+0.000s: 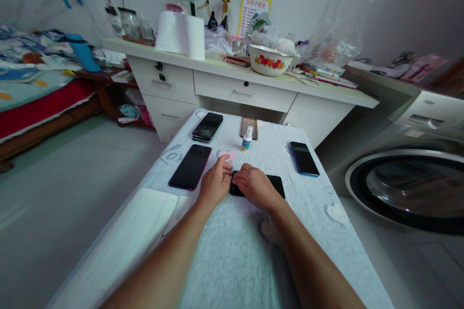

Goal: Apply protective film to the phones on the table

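A black phone (277, 184) lies sideways on the cloth-covered table (232, 260). My right hand (255, 184) rests over its left half, fingers bent and pressed together at the phone's left end; a small orange-toned bit shows under the fingertips, too small to name. Against that same end is my left hand (217, 179), its fingers curled; whether it holds anything is hidden. Just beyond the left hand lies a pink heart-shaped piece (227, 155). A small white spray bottle (247, 139) with a blue label stands upright behind the hands.
Left of my hands lie a large dark phone (190, 166) and a stack of phones (208, 127). A blue-edged phone (304, 159) is at the right, a brown case (254, 128) at the back. Behind stand a white desk (224, 84) and, rightward, a washing machine (427, 120).
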Tool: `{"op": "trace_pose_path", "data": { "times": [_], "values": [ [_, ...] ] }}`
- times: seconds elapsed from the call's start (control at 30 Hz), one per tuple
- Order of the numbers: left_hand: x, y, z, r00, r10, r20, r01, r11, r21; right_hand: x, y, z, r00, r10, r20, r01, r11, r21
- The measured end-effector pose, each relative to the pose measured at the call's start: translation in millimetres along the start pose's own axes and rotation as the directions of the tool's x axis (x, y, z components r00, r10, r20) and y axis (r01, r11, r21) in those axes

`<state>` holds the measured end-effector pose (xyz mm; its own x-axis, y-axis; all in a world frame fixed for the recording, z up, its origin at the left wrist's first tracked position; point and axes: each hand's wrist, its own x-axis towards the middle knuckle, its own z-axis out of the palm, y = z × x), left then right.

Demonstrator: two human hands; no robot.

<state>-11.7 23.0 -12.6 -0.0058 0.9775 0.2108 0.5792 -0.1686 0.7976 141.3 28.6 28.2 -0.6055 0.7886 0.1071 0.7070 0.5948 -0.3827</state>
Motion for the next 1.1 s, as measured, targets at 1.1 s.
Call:
{"op": "trace_pose_path", "data": {
  "times": [1.1],
  "values": [
    [-11.6,9.4,-9.2,0.94,0.122,0.319,-0.148,0.987,0.058,2.3,11.3,3.9,0.958,0.263,-0.111,-0.28,0.943,-0.179]
  ]
}}
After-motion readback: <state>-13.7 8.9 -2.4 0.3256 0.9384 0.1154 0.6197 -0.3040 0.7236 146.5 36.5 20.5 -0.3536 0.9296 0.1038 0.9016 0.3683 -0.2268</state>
